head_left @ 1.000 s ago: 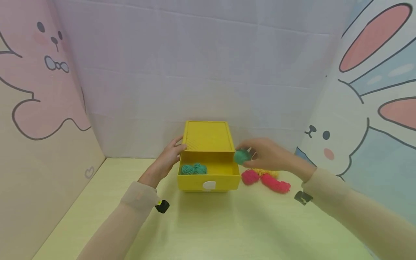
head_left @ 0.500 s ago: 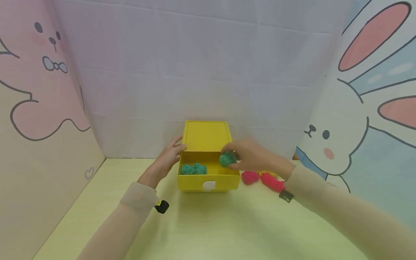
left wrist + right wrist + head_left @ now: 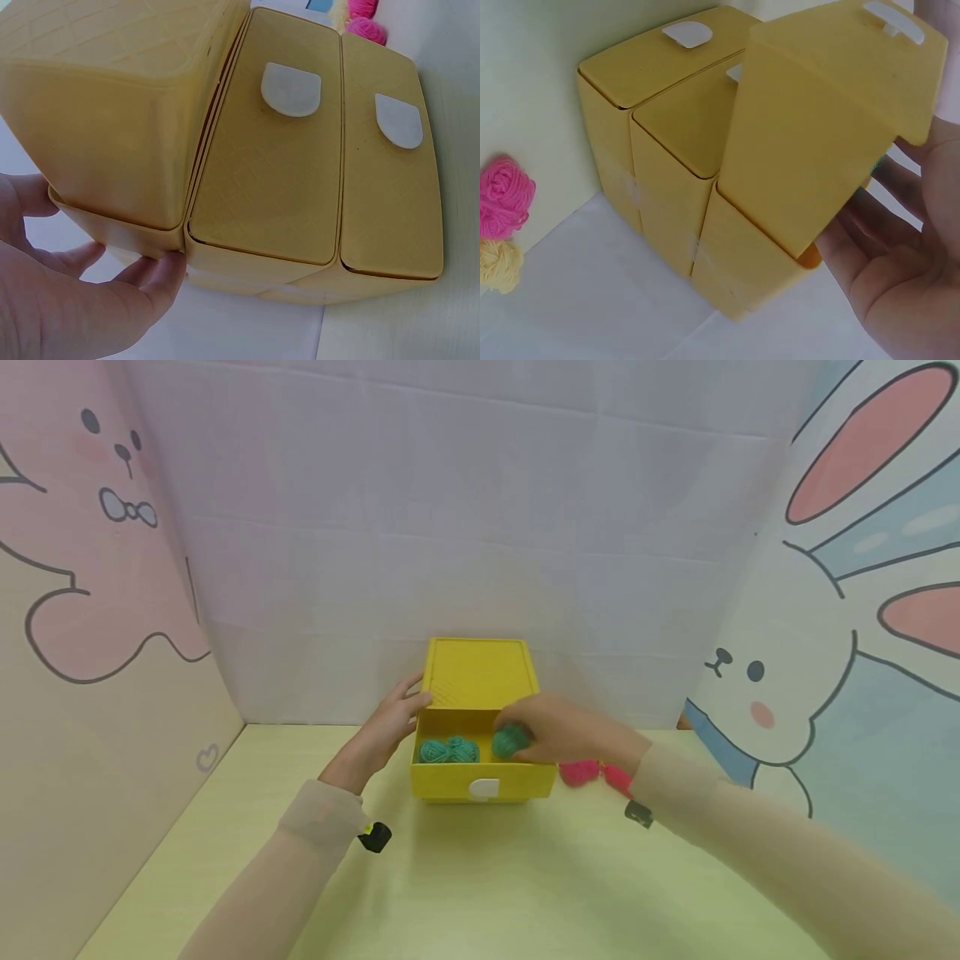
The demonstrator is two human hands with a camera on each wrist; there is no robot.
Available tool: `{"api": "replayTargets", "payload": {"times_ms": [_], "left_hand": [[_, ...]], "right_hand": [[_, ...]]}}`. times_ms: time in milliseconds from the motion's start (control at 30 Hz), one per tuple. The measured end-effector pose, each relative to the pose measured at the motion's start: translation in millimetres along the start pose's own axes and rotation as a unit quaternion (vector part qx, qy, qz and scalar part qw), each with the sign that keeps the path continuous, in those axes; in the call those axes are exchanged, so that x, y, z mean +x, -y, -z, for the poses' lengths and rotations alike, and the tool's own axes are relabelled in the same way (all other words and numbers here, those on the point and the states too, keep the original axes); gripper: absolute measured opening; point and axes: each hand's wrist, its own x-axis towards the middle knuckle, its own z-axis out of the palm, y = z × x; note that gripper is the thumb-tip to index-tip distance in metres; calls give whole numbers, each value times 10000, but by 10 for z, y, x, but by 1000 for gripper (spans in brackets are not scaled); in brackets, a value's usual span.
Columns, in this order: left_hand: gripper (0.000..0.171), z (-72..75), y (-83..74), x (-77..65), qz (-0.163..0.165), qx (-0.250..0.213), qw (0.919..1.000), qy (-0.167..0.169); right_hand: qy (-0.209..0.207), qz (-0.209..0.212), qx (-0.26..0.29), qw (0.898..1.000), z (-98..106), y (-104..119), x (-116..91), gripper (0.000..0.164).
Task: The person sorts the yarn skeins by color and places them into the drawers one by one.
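Observation:
A yellow drawer cabinet (image 3: pixel 481 672) stands against the back wall with its top drawer (image 3: pixel 450 782) pulled out. Inside the drawer, on the left, lies a skein of green yarn (image 3: pixel 448 751). My right hand (image 3: pixel 558 728) reaches over the drawer's right side and holds a ball of green yarn (image 3: pixel 510 741) low inside it. In the right wrist view the drawer wall hides most of that ball. My left hand (image 3: pixel 386 722) rests against the cabinet's upper left side, thumb at the top front corner, its fingers (image 3: pixel 161 289) touching the side wall.
Pink yarn (image 3: pixel 579 773) lies on the table to the right of the cabinet, partly behind my right forearm. Beside it is yellow yarn (image 3: pixel 500 266). Two lower drawers with white tabs (image 3: pixel 291 88) are closed. Cartoon-printed panels flank the table.
My right hand has carried the ball of green yarn leftward from outside the cabinet's right side, then down into the open drawer. The left hand has stayed in place.

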Motion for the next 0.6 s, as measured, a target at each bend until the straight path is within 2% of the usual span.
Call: {"api": "replayTargets", "payload": {"times_ms": [200,600], "left_hand": [[68,3,6,5,-2,-1,10000,-15],[68,4,1,-6,25,-14,10000,-32]], "right_hand": [[283,-28,-25,9996,-46,-19,71,34],[515,-57,38,9986,-85,-25,154,34]]}}
